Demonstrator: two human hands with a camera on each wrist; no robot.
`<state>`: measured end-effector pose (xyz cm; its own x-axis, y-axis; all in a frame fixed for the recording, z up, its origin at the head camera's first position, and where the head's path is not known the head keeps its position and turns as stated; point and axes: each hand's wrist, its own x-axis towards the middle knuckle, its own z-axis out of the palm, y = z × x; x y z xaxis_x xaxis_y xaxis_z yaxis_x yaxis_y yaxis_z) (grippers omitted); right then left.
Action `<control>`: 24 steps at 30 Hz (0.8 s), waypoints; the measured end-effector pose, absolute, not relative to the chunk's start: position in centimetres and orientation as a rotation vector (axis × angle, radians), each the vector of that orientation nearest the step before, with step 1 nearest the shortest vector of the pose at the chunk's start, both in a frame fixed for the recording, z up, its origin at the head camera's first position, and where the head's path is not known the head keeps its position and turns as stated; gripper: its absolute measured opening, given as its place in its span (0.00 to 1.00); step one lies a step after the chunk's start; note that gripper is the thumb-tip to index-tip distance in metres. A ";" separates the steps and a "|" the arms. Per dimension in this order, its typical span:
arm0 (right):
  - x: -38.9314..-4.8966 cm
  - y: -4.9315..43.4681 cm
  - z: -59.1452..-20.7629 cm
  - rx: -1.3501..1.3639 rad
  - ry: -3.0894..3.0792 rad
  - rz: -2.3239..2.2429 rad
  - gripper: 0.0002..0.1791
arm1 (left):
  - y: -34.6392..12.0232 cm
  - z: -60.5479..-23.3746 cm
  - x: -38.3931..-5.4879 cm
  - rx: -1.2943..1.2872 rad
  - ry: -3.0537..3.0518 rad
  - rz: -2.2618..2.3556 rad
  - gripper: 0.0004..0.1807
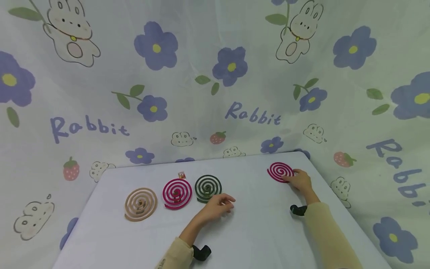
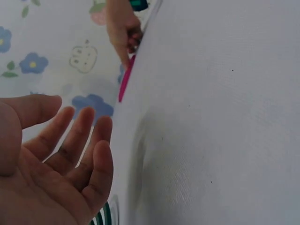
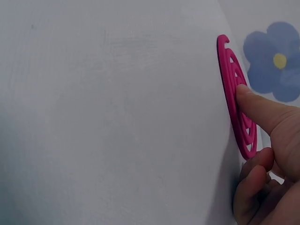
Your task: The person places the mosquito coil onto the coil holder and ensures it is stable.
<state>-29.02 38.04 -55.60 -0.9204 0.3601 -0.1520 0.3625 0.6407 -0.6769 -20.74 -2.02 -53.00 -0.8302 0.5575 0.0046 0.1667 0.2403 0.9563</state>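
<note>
My right hand (image 1: 300, 181) pinches the edge of a pink mosquito coil (image 1: 279, 172) at the table's far right. In the right wrist view, the thumb lies on the face of this coil (image 3: 229, 89) and the other fingers curl below. My left hand (image 1: 215, 207) holds nothing; its fingers are loosely bent near the front edge of a dark green coil (image 1: 207, 186). Left of the green one lies a second pink coil (image 1: 177, 193), then a tan coil (image 1: 141, 203), each with a small piece at its centre.
A small red-and-white packet (image 1: 181, 175) lies behind the left pink coil. The white table (image 1: 255, 231) meets a hanging cloth (image 1: 195, 112) printed with rabbits and flowers at its back and sides. Black wrist bands show at both sleeves.
</note>
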 end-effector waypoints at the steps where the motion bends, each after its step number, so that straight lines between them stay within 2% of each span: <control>1: -29.0 38.0 -55.6 0.628 2.840 -1.174 0.48 | -1.9 -53.1 -20.8 0.672 2.179 1.611 0.14; 16: -28.8 37.4 -55.9 0.718 2.821 -1.266 0.46 | -1.7 -53.6 -21.0 0.680 2.176 1.599 0.14; 24: -28.7 37.0 -55.9 0.701 2.858 -1.324 0.42 | -1.5 -53.8 -21.2 0.686 2.180 1.613 0.14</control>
<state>-28.68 37.02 -55.91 -0.9022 0.4190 -0.1021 0.3489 0.5699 -0.7439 -21.25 -1.53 -53.84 -0.8248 0.5653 0.0116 0.1764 0.2377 0.9552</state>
